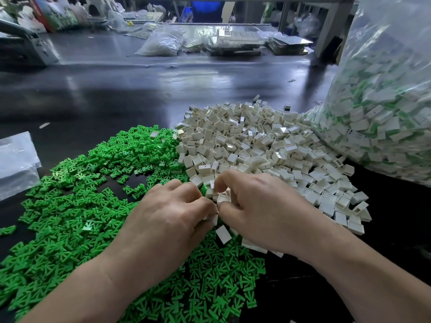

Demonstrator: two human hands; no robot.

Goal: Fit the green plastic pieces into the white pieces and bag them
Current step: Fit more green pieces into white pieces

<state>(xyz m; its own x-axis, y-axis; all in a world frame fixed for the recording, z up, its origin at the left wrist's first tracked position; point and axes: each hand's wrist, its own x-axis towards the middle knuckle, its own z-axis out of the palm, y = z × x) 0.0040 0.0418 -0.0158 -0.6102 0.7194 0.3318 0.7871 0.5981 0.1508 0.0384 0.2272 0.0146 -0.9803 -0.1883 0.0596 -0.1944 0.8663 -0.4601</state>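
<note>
Green pieces (77, 206) meet white pieces (256, 141): left hand (172, 213) and right hand (263, 210) both pinch a white piece (223, 198) (the joint itself hidden); squaring it before pressing should prevent jams.

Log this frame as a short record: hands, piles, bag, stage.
left hand: fingers curled at centre; what it holds is hidden
right hand: pinches a white piece
green pile: loose on the table, left and front
white pile: centre right, meeting the green pile
bag: clear, at right, holding white and green pieces
stage: fitting appears under way
</note>
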